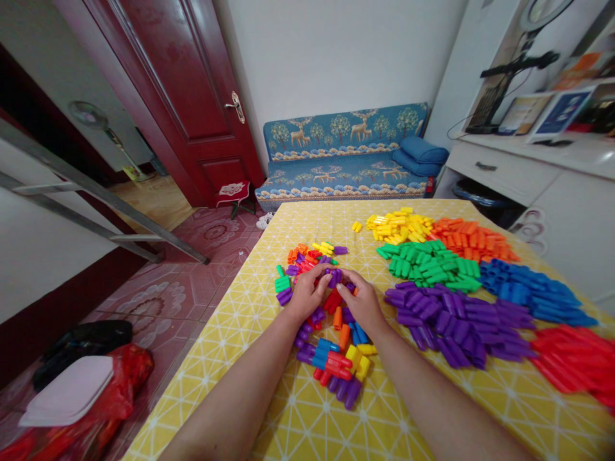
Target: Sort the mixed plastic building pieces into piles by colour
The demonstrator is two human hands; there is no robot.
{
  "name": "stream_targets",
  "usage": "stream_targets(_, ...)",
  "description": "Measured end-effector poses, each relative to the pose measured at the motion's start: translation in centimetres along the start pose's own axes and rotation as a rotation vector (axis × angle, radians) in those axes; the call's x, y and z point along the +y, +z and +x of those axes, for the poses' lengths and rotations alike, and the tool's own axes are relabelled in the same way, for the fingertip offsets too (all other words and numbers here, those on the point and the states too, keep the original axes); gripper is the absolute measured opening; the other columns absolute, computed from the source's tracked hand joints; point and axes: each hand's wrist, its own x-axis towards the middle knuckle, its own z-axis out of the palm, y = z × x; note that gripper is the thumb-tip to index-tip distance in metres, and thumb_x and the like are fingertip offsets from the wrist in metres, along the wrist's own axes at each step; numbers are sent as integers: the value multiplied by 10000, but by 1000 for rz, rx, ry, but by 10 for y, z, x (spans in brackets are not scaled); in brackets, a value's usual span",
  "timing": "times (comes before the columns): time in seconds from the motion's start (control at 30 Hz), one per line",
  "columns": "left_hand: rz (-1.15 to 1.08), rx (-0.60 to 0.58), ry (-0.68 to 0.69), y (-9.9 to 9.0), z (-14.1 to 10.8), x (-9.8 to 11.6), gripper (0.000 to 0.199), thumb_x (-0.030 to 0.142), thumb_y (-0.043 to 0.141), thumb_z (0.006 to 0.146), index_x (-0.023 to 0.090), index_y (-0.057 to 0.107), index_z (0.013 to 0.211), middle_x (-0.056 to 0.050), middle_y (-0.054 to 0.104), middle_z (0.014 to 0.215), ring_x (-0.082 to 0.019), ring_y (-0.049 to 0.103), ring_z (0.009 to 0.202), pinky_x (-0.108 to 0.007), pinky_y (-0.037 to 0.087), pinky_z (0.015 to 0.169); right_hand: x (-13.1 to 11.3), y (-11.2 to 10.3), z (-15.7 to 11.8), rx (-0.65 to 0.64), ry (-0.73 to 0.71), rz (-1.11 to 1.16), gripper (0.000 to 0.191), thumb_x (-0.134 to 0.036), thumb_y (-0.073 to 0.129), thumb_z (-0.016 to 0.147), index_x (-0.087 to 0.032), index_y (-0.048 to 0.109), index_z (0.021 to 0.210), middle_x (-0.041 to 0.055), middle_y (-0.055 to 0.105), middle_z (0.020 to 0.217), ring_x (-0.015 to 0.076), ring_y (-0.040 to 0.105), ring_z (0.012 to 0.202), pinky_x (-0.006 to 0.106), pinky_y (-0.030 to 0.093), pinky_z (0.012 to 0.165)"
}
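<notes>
My left hand and my right hand meet over the table, fingertips closed on a small purple plastic tube piece between them. Its exact shape is partly covered by my fingers. Around and below my hands lie loose mixed-colour pieces, among them orange tubes, red tubes, yellow tubes and purple tubes. Just beyond my left hand sits another mixed cluster with green tubes and orange tubes.
Sorted heaps of yellow, orange, green, blue, purple and red tubes cover the right side of the yellow patterned tablecloth. A blue sofa stands behind; a metal ladder leans at left.
</notes>
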Motion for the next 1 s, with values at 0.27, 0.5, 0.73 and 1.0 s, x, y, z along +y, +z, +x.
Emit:
stream_targets(0.27, -28, 15, -32, -2, 0, 4, 350, 327, 415, 965, 187, 555, 1253, -76, 665, 1184, -203, 623, 1084, -331, 468, 950, -16, -2, -6, 87, -2, -31, 163, -287, 614, 806, -202, 595, 944, 29, 656, 926, 189, 614, 889, 338, 483, 839)
stream_targets(0.5, -9, 13, -31, -2, 0, 1, 316, 330, 431, 957, 175, 631, 1147, -76, 702, 1096, -201, 650, 1008, -325, 490, 906, -37, -24, 1, 193, -31, 48, 243, -323, 552, 860, -206, 583, 1071, 52, 662, 1017, 188, 623, 949, 342, 486, 869)
stream_targets(0.73, 75, -48, 41, 1, 2, -2, 239, 301, 496, 922, 168, 694, 919, -64, 719, 895, -183, 659, 847, -301, 498, 790, -46, -145, 4, 387, 64, -246, 300, -387, 664, 740, -212, 661, 984, 60, 681, 894, 224, 646, 848, 403, 499, 829)
stream_targets(1.0, 95, -198, 63, -4, 1, 5, 282, 408, 604, 857, 189, 697, 1009, -70, 716, 993, -195, 657, 897, -301, 495, 809, -2, -247, -34, 397, 202, -505, 219, -464, 628, 762, -272, 718, 816, 77, 719, 805, 299, 661, 720, 447, 496, 641)
